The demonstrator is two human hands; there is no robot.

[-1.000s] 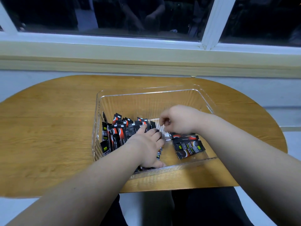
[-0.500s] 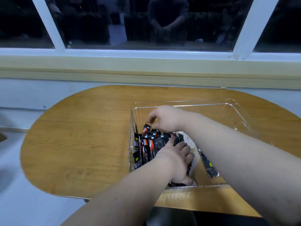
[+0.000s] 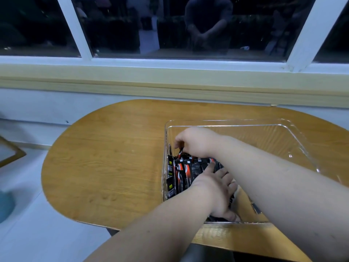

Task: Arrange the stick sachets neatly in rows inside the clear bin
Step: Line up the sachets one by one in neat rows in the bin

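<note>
Right hand (image 3: 196,141): fingers curled, pinched the upper end of the far sachet (image 3: 180,152) at the back of the pack. Left hand (image 3: 215,190): fingers straight and spread, laid flat against the right side of the stick sachets (image 3: 181,174), thumb pointing away from the person. Sachets were black with red and white print, stood on edge, bunched against the left wall of the clear bin (image 3: 294,140). Bin's right half was mostly bare floor; one loose sachet (image 3: 255,207) lay there, partly hidden by the right forearm. Bin sat on the right part of the oval wooden table (image 3: 105,167), below a window (image 3: 170,25).
</note>
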